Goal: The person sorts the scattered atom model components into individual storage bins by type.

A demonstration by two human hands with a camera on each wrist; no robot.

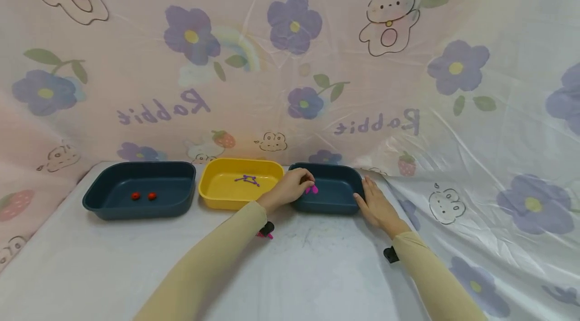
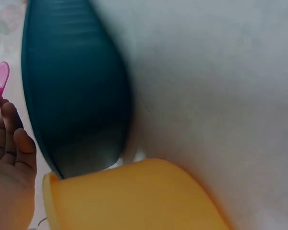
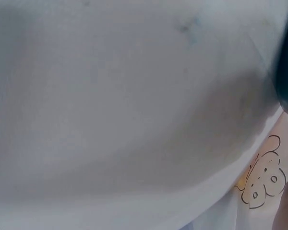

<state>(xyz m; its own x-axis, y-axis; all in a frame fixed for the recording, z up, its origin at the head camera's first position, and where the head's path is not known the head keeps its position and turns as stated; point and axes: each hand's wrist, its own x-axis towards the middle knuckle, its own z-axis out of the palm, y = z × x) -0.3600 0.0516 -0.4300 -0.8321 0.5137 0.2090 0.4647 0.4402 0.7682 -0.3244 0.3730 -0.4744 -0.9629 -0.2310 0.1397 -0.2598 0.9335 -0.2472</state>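
My left hand (image 1: 291, 186) pinches a small pink piece with a rounded, spoon-like end (image 2: 4, 75) between thumb and fingertips. It is over the left part of the right-hand dark blue tray (image 1: 337, 187), close to the rim. Against that tray's right side rests my right hand (image 1: 377, 205), its fingers fairly straight. In the right wrist view only the edge of this hand (image 3: 287, 211) shows. Beside the left hand stands a yellow tray (image 1: 217, 200), with thin purple pieces (image 1: 246, 179) lying in it.
Another dark blue tray (image 1: 140, 210) stands at the left, holding two red pieces (image 1: 151, 195). More pink pieces (image 1: 270, 236) lie on the white tabletop (image 1: 317, 270), partly hidden under the left wrist. A patterned curtain (image 1: 254, 84) hangs right behind the trays.
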